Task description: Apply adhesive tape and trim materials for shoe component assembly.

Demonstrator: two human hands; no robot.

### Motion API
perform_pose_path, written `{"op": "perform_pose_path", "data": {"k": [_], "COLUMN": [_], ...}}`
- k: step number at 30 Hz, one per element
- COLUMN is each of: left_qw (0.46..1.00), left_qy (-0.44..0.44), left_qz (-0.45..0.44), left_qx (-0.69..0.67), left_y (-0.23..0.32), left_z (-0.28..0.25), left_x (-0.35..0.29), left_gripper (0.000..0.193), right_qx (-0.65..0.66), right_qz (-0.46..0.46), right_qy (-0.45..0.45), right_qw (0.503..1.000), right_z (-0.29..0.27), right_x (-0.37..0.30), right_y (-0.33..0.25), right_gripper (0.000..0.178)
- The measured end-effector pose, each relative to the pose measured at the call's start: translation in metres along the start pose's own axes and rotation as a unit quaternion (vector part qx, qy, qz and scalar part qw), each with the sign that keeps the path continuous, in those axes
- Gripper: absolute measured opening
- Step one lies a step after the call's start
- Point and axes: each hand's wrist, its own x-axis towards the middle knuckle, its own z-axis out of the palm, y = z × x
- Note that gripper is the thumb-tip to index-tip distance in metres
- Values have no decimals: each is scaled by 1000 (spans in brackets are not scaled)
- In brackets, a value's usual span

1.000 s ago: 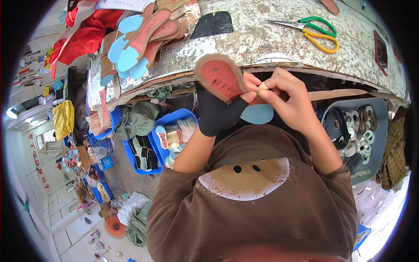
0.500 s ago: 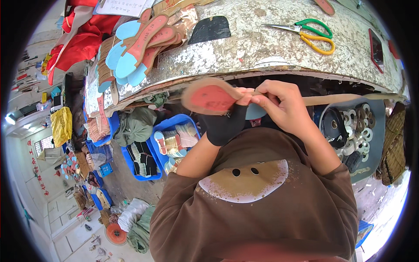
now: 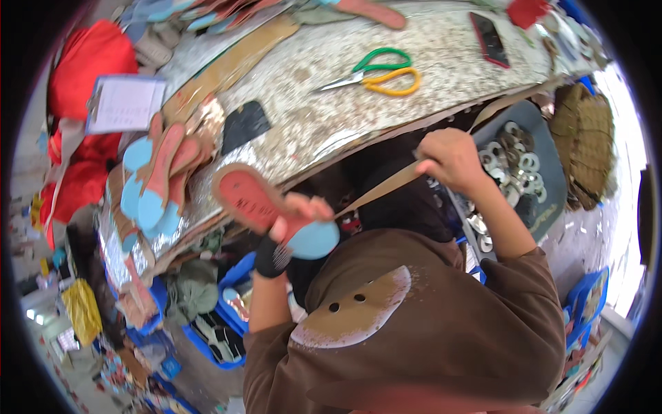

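Observation:
A shoe insole (image 3: pixel 249 196), reddish-pink with a light blue heel pad, is gripped by my left hand (image 3: pixel 308 207), thumb on its face. That hand wears a black fingerless covering over the palm and wrist. From the insole's heel end a tan strip (image 3: pixel 383 188) stretches taut, up and to the right, into my right hand (image 3: pixel 452 159). My right fingers are closed round the strip, which continues beyond the hand toward the bench edge. Whether it is fixed to the insole's edge I cannot tell.
On the worn bench (image 3: pixel 303 117) lie scissors (image 3: pixel 363 74) with green and yellow handles, a phone (image 3: pixel 489 40), a black piece (image 3: pixel 245 127), a clipboard (image 3: pixel 126 103) and stacked insoles (image 3: pixel 162 172). A grey bin (image 3: pixel 552 179) of rolls stands right, blue crates (image 3: pixel 236 272) below left.
My hands have moved apart; the right has drawn up and right, with the strip now taut between them. The insole has come down and left, its blue heel showing. The view has turned.

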Motion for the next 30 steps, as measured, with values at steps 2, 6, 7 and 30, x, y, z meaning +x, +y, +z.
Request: {"op": "perform_pose_path", "data": {"k": [2, 6, 7, 30], "left_qw": [999, 989, 986, 990], "left_qy": [29, 57, 61, 122], "left_qz": [-39, -135, -153, 46], "left_qx": [9, 35, 30, 43], "left_y": [11, 34, 38, 46], "left_z": [-5, -27, -33, -98], "left_x": [-21, -70, -82, -234], "left_gripper": [53, 52, 53, 68], "right_qx": [-90, -222, -261, -243], "right_qz": [15, 132, 138, 88], "right_qy": [7, 14, 15, 158], "right_qw": [996, 966, 955, 953], "right_z": [-28, -88, -106, -98], "right_x": [-22, -65, -79, -51], "right_y": [48, 133, 155, 155], "right_gripper": [45, 37, 37, 29]}}
